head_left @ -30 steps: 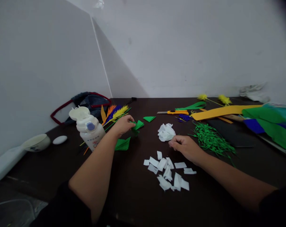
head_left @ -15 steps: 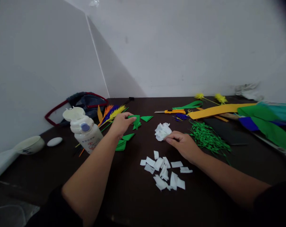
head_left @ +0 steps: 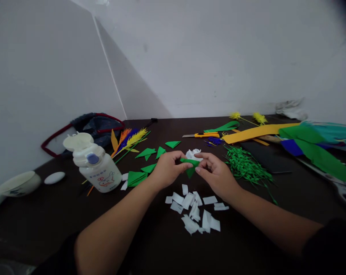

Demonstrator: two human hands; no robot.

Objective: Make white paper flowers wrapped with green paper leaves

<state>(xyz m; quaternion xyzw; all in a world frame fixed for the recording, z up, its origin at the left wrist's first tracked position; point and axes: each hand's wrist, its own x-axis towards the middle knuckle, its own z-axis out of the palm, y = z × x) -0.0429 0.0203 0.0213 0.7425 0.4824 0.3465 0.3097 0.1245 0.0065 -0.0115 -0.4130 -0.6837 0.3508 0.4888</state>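
Note:
Both hands meet over the middle of the dark table [head_left: 150,244]. My left hand [head_left: 168,170] and my right hand [head_left: 214,172] each pinch an end of a small green paper triangle [head_left: 190,165], held just above the table. Behind it sits a crumpled white paper ball [head_left: 192,153], partly hidden by my fingers. Several small white paper scraps [head_left: 194,208] lie just in front of my hands. More green paper triangles [head_left: 147,162] lie scattered to the left of my left hand.
A white glue bottle [head_left: 94,164] with its cap flipped open stands at left, near a bowl [head_left: 18,184] and a white pebble-like piece [head_left: 54,177]. Feathery paper stems [head_left: 127,139], a yellow utility knife [head_left: 205,135], shredded green paper [head_left: 245,166], and coloured sheets [head_left: 310,143] lie behind and right.
My left hand picked a green triangle from the pile at left and carried it to the centre. My right hand rose from the table and took its other end.

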